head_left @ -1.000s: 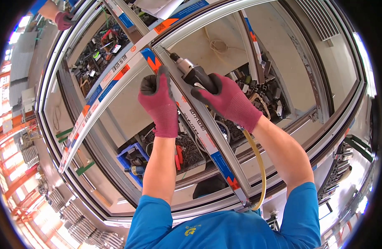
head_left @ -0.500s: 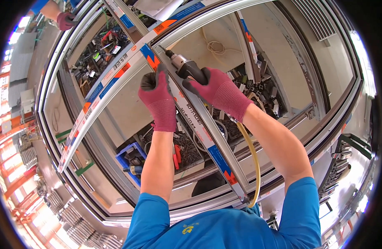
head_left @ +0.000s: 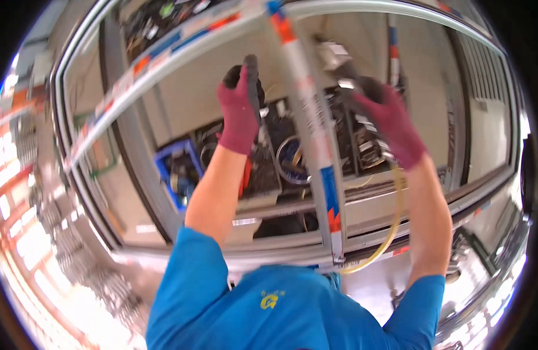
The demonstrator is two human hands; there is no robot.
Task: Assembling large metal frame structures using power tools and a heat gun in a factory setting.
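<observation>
We see the black-and-silver handheld power tool (head_left: 337,58) only as a smear, its tip too blurred to make out and its grip mostly covered by the maroon-and-black-gloved right hand (head_left: 392,119). We cannot tell whether the left hand (head_left: 239,111), gloved alike, holds anything, as its inner side faces away. The long silver metal bar (head_left: 312,119) with blue and orange labels blurs toward its upper end. The left forearm (head_left: 213,186) hides part of a slim red object (head_left: 245,176). The top edge cuts off the silver metal frame (head_left: 82,38); the lower edge, the blue shirt (head_left: 280,315).
</observation>
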